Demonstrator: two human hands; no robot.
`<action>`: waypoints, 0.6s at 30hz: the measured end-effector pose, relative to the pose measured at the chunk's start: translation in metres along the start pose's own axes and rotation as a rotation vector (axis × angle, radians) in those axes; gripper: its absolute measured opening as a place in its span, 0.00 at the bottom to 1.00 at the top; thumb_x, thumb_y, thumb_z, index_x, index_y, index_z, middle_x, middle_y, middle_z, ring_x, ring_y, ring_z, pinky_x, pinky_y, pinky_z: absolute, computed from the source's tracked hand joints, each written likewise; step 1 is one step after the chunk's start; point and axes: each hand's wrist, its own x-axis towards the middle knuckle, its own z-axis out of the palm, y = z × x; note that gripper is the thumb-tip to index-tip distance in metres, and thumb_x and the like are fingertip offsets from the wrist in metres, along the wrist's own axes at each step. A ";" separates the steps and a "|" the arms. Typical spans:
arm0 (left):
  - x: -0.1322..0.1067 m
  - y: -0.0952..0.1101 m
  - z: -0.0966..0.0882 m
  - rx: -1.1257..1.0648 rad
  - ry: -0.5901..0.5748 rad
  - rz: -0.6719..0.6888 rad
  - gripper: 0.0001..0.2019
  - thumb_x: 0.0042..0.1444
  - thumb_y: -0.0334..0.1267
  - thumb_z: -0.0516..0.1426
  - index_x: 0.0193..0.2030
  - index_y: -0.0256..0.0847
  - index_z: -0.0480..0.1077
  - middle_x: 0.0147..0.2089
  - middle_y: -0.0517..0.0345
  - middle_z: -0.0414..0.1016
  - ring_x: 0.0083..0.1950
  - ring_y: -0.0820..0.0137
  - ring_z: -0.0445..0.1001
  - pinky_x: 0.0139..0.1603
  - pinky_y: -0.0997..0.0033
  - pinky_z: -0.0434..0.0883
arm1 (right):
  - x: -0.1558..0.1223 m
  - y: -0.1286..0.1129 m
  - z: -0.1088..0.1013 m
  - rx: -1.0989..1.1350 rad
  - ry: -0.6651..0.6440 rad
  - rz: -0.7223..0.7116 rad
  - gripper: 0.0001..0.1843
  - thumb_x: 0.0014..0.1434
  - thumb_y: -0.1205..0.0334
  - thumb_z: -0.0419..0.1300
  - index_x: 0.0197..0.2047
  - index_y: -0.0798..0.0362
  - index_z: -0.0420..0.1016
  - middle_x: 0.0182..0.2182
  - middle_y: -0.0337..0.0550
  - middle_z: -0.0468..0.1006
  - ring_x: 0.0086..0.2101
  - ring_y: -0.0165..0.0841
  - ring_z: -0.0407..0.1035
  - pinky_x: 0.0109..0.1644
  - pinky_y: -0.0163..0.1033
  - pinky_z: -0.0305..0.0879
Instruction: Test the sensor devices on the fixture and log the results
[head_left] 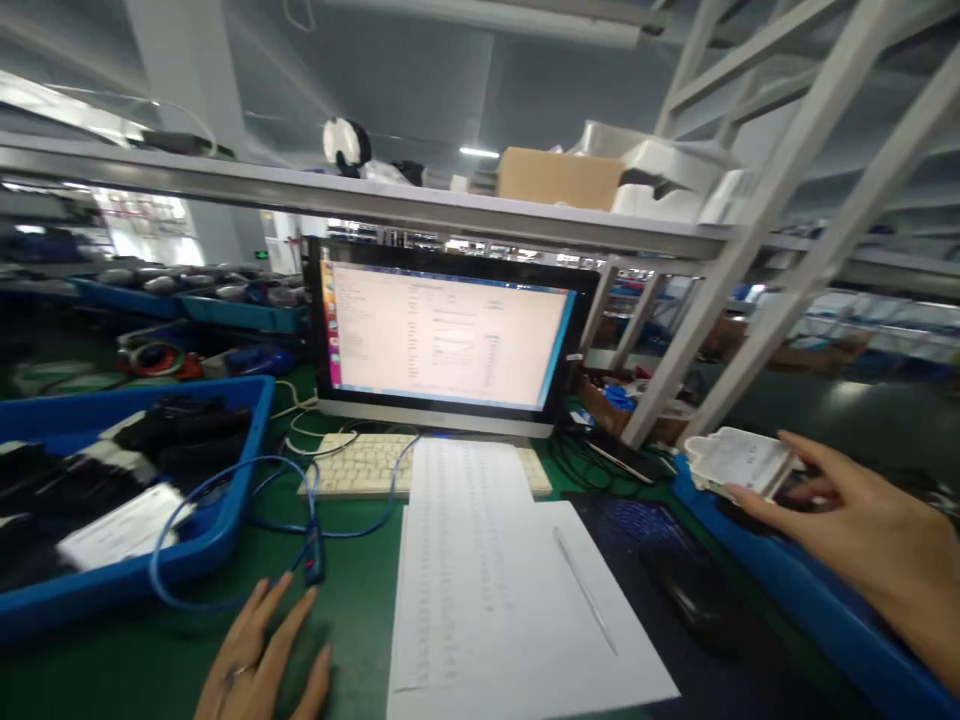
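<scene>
My left hand (262, 655) lies on the green tabletop (345, 620) with its fingers spread, holding nothing. Just beyond its fingertips is a small dark connector (314, 560) with a red light, on a blue cable (360, 535). My right hand (870, 530) pinches a white plastic housing (739, 458) with a label on it, between thumb and fingers, above the edge of a blue bin (795, 590) on the right. Part of the housing's near side is hidden by the fingers. Printed sheets (480, 570) lie between the hands, with a pen (585, 590) on top.
A monitor (450, 335) that is lit stands behind a keyboard (360, 465). At left, a blue bin (259, 450) holds black parts and a white labelled piece. A dark mouse (690, 590) sits beside the sheets. A shelf (420, 200) crosses overhead, and slanted metal posts (750, 240) rise at right.
</scene>
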 end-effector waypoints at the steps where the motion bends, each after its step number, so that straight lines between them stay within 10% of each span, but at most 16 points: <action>1: 0.000 0.003 -0.002 0.029 -0.007 0.001 0.23 0.57 0.45 0.51 0.58 0.41 0.60 0.63 0.48 0.59 0.64 0.52 0.57 0.60 0.51 0.61 | 0.002 -0.027 0.003 0.093 0.007 -0.143 0.35 0.52 0.38 0.56 0.56 0.52 0.65 0.25 0.47 0.74 0.26 0.41 0.71 0.27 0.44 0.66; 5: 0.002 0.011 -0.008 0.069 0.008 -0.017 0.24 0.58 0.43 0.51 0.61 0.41 0.56 0.62 0.49 0.60 0.64 0.55 0.58 0.57 0.54 0.64 | -0.010 -0.157 0.028 0.554 -0.143 -0.730 0.33 0.51 0.50 0.62 0.58 0.54 0.61 0.45 0.53 0.74 0.33 0.36 0.73 0.32 0.37 0.71; 10: 0.000 0.013 -0.011 0.079 -0.027 -0.043 0.32 0.56 0.46 0.54 0.65 0.40 0.49 0.63 0.47 0.60 0.65 0.54 0.56 0.58 0.53 0.64 | -0.034 -0.288 0.064 0.704 -0.446 -1.237 0.44 0.35 0.52 0.69 0.56 0.57 0.65 0.47 0.58 0.73 0.39 0.44 0.72 0.36 0.41 0.71; 14: -0.001 0.014 -0.011 0.073 -0.078 -0.043 0.37 0.53 0.48 0.56 0.66 0.40 0.47 0.63 0.48 0.61 0.65 0.54 0.56 0.59 0.54 0.62 | -0.035 -0.324 0.080 0.779 -0.547 -1.361 0.43 0.38 0.64 0.67 0.59 0.46 0.63 0.56 0.53 0.66 0.41 0.42 0.72 0.41 0.41 0.69; 18: -0.001 0.015 -0.008 0.066 -0.096 -0.075 0.38 0.51 0.50 0.58 0.65 0.39 0.49 0.61 0.48 0.64 0.62 0.55 0.61 0.58 0.54 0.63 | -0.041 -0.322 0.094 1.013 -0.677 -1.066 0.41 0.45 0.70 0.60 0.63 0.44 0.57 0.62 0.47 0.56 0.54 0.41 0.61 0.54 0.44 0.61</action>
